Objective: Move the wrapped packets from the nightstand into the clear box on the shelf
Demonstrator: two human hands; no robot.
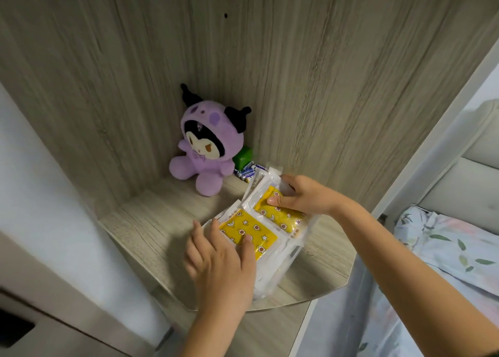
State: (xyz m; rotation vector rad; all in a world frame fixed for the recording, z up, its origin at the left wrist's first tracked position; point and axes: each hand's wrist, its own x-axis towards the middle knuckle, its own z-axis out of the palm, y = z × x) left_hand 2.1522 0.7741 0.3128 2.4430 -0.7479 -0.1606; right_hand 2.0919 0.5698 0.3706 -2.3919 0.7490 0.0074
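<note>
- Pressing down with both hands, a person settles 2 yellow wrapped packets (251, 231) into the clear box (293, 251) on the wooden shelf (151, 221).
- Left hand (220, 270) lies flat, fingers spread, on the nearer packet.
- Right hand (305, 194) pinches the farther packet's edge.
- A purple plush toy (201, 151), green box (243, 157) and batteries (247, 171) sit behind.
</note>
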